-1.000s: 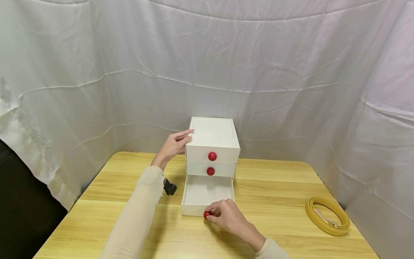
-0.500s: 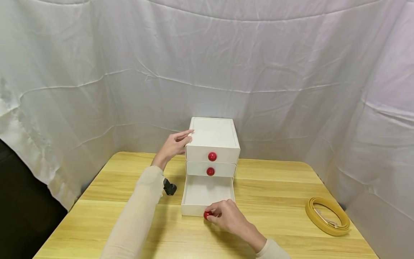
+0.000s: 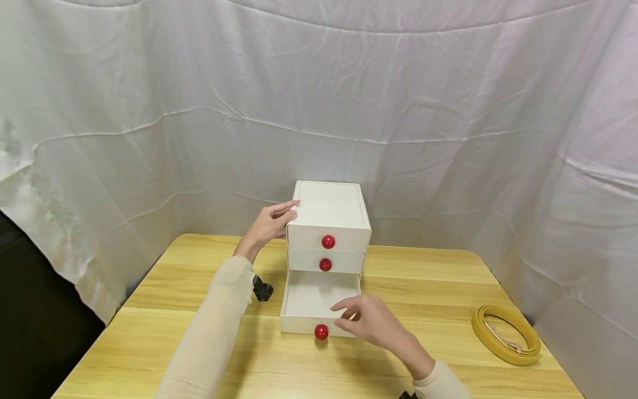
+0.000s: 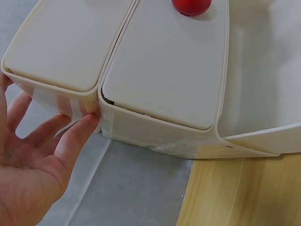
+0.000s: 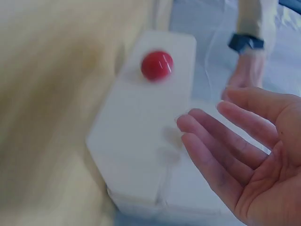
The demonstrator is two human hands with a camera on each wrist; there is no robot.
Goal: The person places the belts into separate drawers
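A white three-drawer cabinet (image 3: 329, 213) with red knobs stands at the back middle of the wooden table (image 3: 428, 288). Its bottom drawer (image 3: 319, 302) is pulled out and looks empty. My left hand (image 3: 273, 220) rests with straight fingers against the cabinet's upper left corner; in the left wrist view my left hand's fingertips (image 4: 87, 123) touch the cabinet (image 4: 164, 70) wall. My right hand (image 3: 360, 318) hovers open over the drawer's front right edge, just right of its red knob (image 3: 321, 332). The blurred right wrist view shows my right hand (image 5: 235, 150) open beside the knob (image 5: 157, 65).
A coiled yellow belt (image 3: 505, 332) lies on the table at the right. Left of the drawer, behind my left sleeve, sits a small black object (image 3: 261, 290). White cloth (image 3: 149, 111) hangs round the table on three sides.
My right hand has let go of the bottom drawer's red knob, opened, and lifted up and to the right. The left hand and the drawer have stayed put.
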